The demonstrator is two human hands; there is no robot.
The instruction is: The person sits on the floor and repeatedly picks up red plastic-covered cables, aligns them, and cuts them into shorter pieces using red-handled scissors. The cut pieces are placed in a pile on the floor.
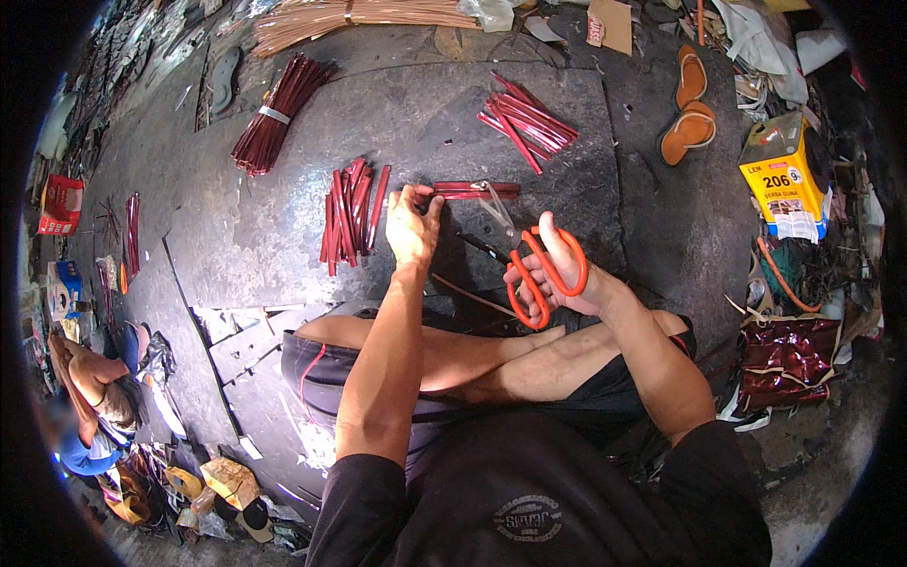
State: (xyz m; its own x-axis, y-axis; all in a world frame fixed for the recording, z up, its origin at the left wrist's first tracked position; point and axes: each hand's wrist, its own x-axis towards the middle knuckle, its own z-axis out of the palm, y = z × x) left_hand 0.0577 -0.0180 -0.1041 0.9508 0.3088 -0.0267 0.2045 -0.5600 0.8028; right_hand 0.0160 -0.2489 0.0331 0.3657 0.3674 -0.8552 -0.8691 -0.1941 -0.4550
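A pair of scissors with orange loop handles [578,274] is in my right hand [588,283], the fingers through the loops. Its dark blades point left toward my left hand [413,227]. My left hand pinches the left end of a shiny dark-red strip [477,191] lying crosswise on the dark board. A small clear plastic piece [498,213] rests against that strip's right part. Just left of my left hand lies a loose pile of red strips [350,213]. Farther off are a second loose pile [529,123] and a bundle tied with a white band [283,115].
I sit cross-legged on a dark board [425,104]. Brown sandals [688,132] and a yellow box [784,184] stand to the right, near a dark-red shiny bag [789,359]. Long light sticks [359,17] lie at the far edge. Another person [94,378] sits at the left.
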